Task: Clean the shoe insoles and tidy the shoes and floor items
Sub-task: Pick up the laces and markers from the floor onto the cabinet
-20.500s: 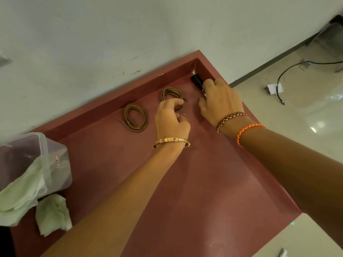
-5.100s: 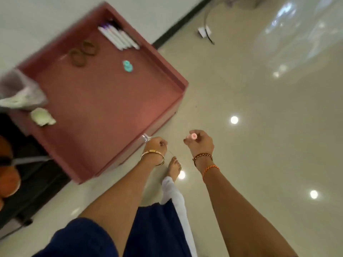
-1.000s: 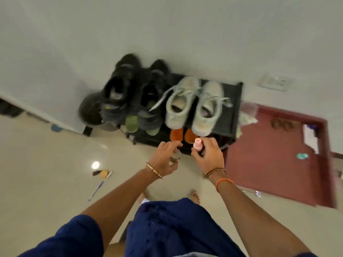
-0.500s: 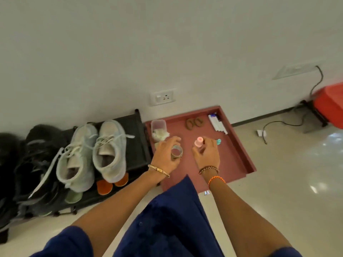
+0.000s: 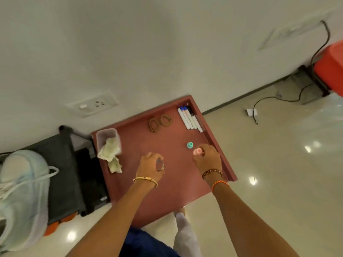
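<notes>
Over red tray (image 5: 219, 145) on floor, both hands low. Left hand (image 5: 151, 166) curled round small roll of clear tape (image 5: 160, 165), grip closed on it, hovering over tray middle. Right hand (image 5: 207, 158) pinching small pink-capped bottle (image 5: 197, 151) at fingertips, grip closed, just near of teal cap item (image 5: 189, 145) on tray floor. Far on tray: row of markers (image 5: 189, 118) against right wall, two coiled brown laces (image 5: 160, 122) left of them. Clear box (image 5: 107, 140) with crumpled wipes (image 5: 109, 151) at tray's left edge. Pale sneaker (image 5: 22, 197) on black rack (image 5: 63, 175) at far left of view, orange insoles (image 5: 61, 220) poking out under rack. Cannot tell whether bottle touches tray yet.

Likely step: setting both small items down in tray.

Risks: bottle narrow and top-heavy looking, could tip or roll if released tilted; could knock teal item, very close by. Tape roll could roll off toward open near edge if dropped on its rim. Motion blur suggests fast movement, so sloppy placement likely.
</notes>
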